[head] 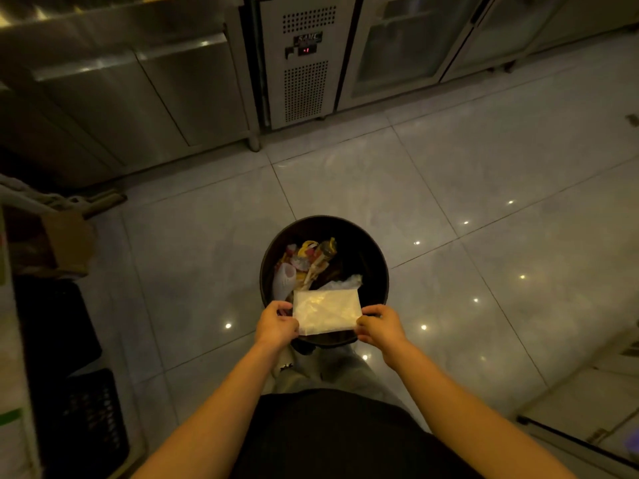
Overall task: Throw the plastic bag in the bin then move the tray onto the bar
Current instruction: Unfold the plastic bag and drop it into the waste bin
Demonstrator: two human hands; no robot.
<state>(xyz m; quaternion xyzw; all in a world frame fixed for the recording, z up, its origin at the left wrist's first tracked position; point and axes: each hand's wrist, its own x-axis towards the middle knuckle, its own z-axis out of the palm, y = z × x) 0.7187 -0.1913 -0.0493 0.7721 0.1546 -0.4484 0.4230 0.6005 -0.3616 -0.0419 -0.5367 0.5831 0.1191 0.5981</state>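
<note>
A flat, clear plastic bag [325, 311] is stretched between both my hands, just above the near rim of a round dark bin [375, 257] on the tiled floor. My left hand [276, 324] pinches the bag's left edge and my right hand [380, 326] pinches its right edge. Inside the bin lie several colourful wrappers and a crumpled clear plastic piece. No tray and no bar are in view.
Stainless steel cabinets [138, 98] and a fridge unit with a red display [306, 60] line the far side. Glass-door fridges [408, 50] stand to its right. Dark crates [79, 409] and a cardboard box [65, 243] sit on the left. Glossy floor tiles [501, 254] surround the bin.
</note>
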